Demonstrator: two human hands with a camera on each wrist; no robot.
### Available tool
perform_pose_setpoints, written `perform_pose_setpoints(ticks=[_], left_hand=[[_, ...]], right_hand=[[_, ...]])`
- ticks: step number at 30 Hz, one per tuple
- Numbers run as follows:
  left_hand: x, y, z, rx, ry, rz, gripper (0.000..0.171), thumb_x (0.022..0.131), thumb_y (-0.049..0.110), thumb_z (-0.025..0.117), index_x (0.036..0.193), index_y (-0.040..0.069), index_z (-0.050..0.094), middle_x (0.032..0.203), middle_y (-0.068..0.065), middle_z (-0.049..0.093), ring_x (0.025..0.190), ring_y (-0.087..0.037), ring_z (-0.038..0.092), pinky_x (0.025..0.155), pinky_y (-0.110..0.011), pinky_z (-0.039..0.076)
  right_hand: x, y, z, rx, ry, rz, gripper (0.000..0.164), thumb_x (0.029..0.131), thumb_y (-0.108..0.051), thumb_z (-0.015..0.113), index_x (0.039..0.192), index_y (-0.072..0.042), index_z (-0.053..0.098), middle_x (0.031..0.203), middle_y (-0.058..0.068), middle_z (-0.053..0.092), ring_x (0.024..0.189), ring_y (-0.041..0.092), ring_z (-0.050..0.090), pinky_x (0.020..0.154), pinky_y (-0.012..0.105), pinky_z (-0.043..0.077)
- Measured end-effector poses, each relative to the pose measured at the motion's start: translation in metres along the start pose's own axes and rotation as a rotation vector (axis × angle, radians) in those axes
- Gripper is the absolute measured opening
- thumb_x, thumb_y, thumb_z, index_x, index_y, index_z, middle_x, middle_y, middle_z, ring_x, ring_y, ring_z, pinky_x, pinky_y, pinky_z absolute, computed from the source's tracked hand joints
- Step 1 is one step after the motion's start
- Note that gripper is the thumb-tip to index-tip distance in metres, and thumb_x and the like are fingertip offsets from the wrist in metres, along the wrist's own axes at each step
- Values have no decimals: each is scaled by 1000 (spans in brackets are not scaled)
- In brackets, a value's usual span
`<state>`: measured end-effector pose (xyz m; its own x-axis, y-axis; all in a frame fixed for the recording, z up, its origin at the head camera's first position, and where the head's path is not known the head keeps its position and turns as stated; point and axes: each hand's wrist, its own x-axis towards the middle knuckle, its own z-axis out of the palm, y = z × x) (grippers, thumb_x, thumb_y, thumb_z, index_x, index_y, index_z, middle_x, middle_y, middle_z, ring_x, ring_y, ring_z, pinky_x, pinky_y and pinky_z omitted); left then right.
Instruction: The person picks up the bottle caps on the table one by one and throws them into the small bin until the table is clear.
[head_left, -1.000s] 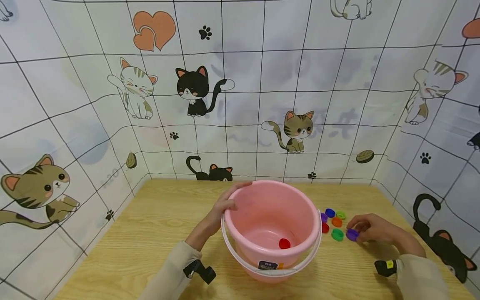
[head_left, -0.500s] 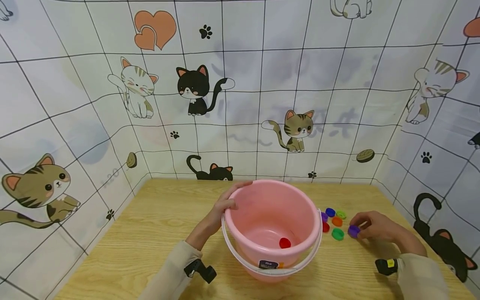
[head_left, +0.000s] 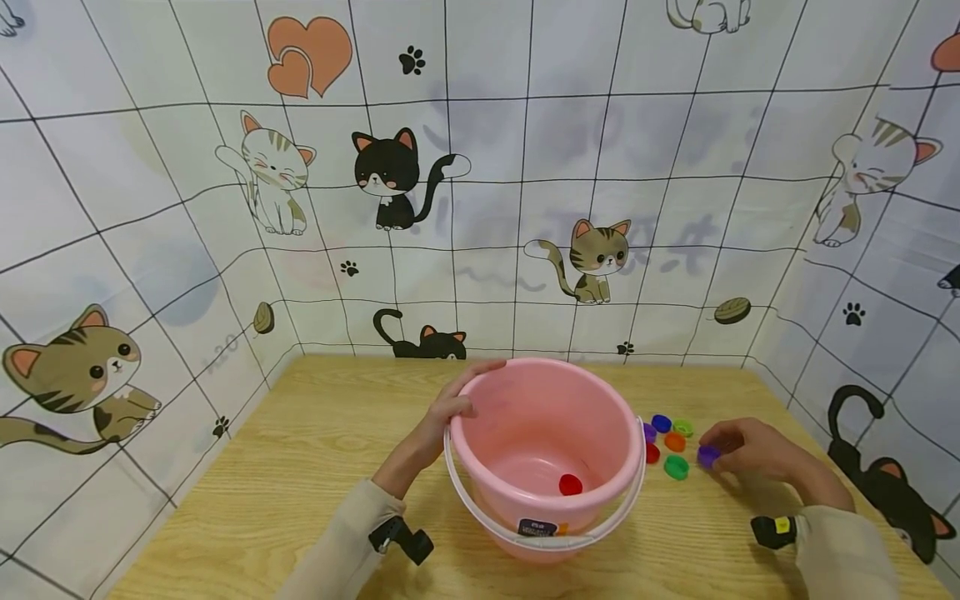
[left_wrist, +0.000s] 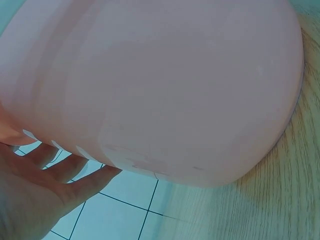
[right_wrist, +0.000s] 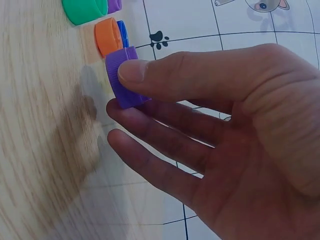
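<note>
A pink bucket [head_left: 540, 396] with a white handle [head_left: 555, 543] stands in the middle of the table, its mouth tipped toward me. My left hand [head_left: 444, 423] grips its rim on the left, thumb over the edge and fingers along the outside. Inside lies one red cap [head_left: 570, 485]. To the right, my right hand [head_left: 759, 452] pinches a purple bottle cap [right_wrist: 119, 80] by its ribbed side; in the right wrist view the thumb presses one face and the other fingers stretch out below. The left wrist view is mostly the bucket's outer wall [left_wrist: 200, 90].
Between bucket and right hand lie several loose caps: a green one [head_left: 677, 467], an orange one [head_left: 675, 442], a blue one [head_left: 661, 423], a yellow-green one [head_left: 682, 428], a red one [head_left: 652, 452] and another purple one [head_left: 649, 433]. A cat-print wall covering [head_left: 487, 208] surrounds the wooden table [head_left: 315, 433].
The right hand has shifted slightly right and away from me with the purple cap, which now shows less between its fingers. The left hand and bucket stay as they were.
</note>
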<state>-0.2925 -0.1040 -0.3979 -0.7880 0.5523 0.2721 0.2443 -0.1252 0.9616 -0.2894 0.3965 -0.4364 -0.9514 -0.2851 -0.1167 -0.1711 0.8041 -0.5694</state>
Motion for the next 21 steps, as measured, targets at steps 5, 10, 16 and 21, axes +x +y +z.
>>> perform_pose_setpoints(ticks=[5,10,16,21], left_hand=[[0,0,0,0,-9,10,79,79,12,43,158,20,40,152,-19,45,115,-38,60,81,-40,61],[0,1,0,-1,-15,14,79,80,11,42,158,19,40,153,-19,45,114,-37,60,80,-37,61],[0,2,0,5,2,5,79,78,13,44,157,20,41,153,-19,44,116,-33,59,83,-38,60],[0,2,1,22,15,5,80,77,13,44,157,19,41,153,-18,44,118,-32,58,85,-40,59]], right_hand=[[-1,0,-1,39,3,-6,39,84,-13,80,116,5,69,113,19,72,99,30,69,85,46,60],[-1,0,-2,50,8,-41,39,84,-9,78,119,6,68,115,21,71,102,32,69,82,35,61],[-1,-6,-1,33,31,-63,40,86,-10,77,120,9,67,114,21,72,100,28,68,77,19,54],[-3,-11,-3,3,55,-60,38,86,-11,76,118,8,69,113,20,73,98,27,69,76,20,53]])
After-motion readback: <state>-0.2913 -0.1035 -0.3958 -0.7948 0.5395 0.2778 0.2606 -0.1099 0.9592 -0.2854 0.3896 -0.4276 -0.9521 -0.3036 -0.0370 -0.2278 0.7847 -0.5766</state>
